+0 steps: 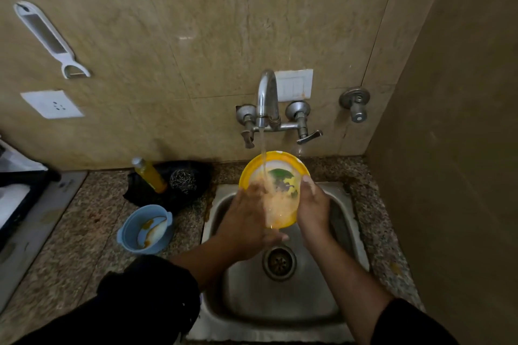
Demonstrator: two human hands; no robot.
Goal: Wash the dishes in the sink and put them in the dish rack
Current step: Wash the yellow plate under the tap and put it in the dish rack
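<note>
The yellow plate [280,165] is held tilted under the tap [267,98] stream, over the back edge of the sink [280,305]. The right hand [312,206] grips its right rim. The left hand [246,218] touches its left side, fingers blurred, grip unclear.

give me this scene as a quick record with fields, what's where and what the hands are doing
plate: yellow, tilted over the sink, under the stream
tap: running
left hand: on the plate's left side, blurred
right hand: grips the plate's right edge
blue bowl: on the counter left of the sink, brown smears inside
bottle, scrubber: on a dark cloth behind the bowl
</note>
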